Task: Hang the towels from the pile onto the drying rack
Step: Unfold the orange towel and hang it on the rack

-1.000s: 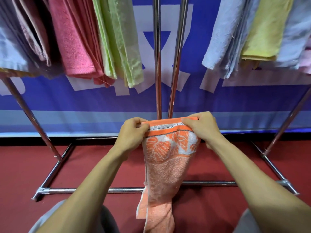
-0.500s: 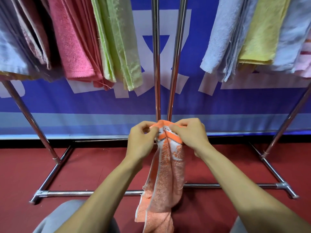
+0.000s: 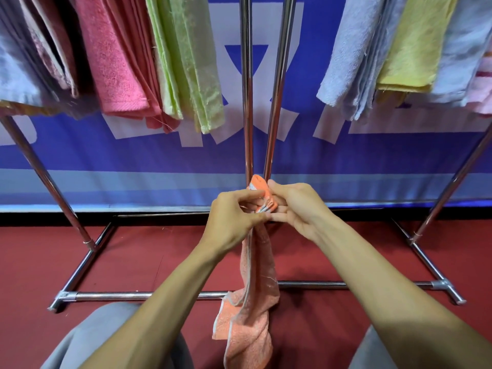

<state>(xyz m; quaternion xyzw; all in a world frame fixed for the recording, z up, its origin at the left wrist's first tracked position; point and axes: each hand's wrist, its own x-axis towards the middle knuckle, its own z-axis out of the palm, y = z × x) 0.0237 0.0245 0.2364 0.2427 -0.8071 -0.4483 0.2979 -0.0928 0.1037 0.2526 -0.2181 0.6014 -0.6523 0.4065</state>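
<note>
Item: orange terry towel (image 3: 257, 288), bunched; left hand (image 3: 234, 222) and right hand (image 3: 295, 209) pinch its top hem. Risk I log: hung bunched, it could slip off the chrome drying rack (image 3: 246, 102).

Orange towel bunched between both hands before the drying rack

The orange towel (image 3: 255, 302) is pinched at its top by the left hand (image 3: 234, 222) and right hand (image 3: 295, 209); pink (image 3: 111, 65), green (image 3: 186, 62) and yellow (image 3: 415, 46) towels are hung on the drying rack (image 3: 246, 89).
</note>
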